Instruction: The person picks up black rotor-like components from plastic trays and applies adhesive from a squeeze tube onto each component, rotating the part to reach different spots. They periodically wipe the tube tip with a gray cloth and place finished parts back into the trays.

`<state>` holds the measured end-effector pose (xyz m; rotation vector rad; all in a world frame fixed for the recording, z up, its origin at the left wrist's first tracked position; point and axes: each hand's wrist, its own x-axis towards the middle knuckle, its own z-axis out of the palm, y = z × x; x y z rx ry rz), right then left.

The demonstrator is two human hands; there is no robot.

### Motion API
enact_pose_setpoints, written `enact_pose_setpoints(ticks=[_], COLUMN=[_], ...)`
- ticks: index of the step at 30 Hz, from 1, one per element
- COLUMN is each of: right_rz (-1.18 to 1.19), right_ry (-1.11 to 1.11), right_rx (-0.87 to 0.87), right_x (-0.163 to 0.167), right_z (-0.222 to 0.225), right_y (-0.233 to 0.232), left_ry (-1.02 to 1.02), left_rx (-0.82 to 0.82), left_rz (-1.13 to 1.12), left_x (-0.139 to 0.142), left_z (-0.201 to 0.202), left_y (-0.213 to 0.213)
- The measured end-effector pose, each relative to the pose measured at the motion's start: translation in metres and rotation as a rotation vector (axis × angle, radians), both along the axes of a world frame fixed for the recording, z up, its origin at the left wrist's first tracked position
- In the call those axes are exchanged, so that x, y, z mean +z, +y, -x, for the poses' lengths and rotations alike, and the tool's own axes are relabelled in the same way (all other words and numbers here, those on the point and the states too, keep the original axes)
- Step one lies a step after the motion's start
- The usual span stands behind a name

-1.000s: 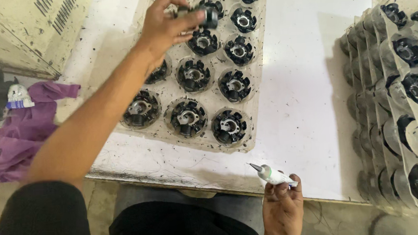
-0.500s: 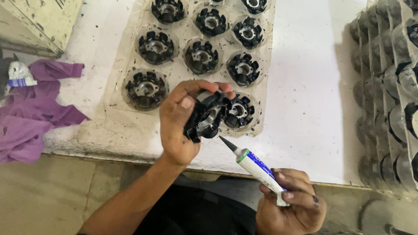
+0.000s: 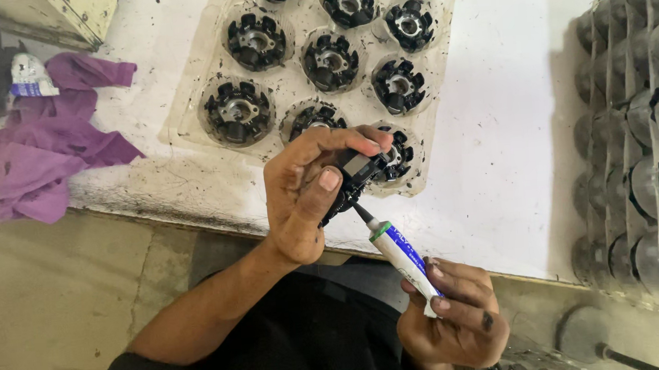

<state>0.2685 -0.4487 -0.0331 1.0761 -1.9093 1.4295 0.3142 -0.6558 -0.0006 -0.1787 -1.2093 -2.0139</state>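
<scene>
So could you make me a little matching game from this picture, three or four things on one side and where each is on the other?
Things:
1. black round part
2. glue tube
3. purple cloth
4. stacked trays

Places:
A. far right of the white table
B. in the left hand
C. table's left edge
D. in the right hand

Pairs: 1-B, 2-D, 3-C, 4-A

Black toothed round part [image 3: 352, 177] tilted above bench edge; white-blue tube [image 3: 402, 255] at its 5 o'clock, black nozzle touching it.
</scene>
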Motion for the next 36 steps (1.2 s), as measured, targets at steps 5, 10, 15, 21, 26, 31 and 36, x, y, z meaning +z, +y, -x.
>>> enact_pose_setpoints(ticks=[5,10,15,21,26,31,36], right_rz=[-0.021,-0.042,-0.064,-0.05,-0.101,-0.064,0.05], right_ry=[0.008,0.003,0.025,0.035,0.01,-0.014,0.02], right_rx=[-0.009,0.041,0.038,0.014,-0.016,-0.009,-0.058], right_x=[-0.001,-0.004,-0.004,-0.003,0.001,0.005,0.002], right_z=[0.001,0.002,0.002,0.0,-0.003,-0.002,0.0], right_y=[0.005,0.01,0.012,0.009,0.009,0.004,-0.008], left_ry=[-0.021,0.004,-0.003,-0.002,0.016,0.111,0.138], left_rx=[-0.024,-0.026,-0.027,-0.015,-0.002,-0.072,-0.264], left_rz=[-0.058,-0.092,-0.099,-0.123,-0.13,-0.401,-0.938], left_x=[-0.004,-0.008,-0.009,-0.011,-0.014,-0.016,-0.014], left_z=[0.001,0.007,0.007,0.008,0.009,0.013,0.014], left_y=[0.002,0.001,0.001,0.0,0.0,0.004,0.013])
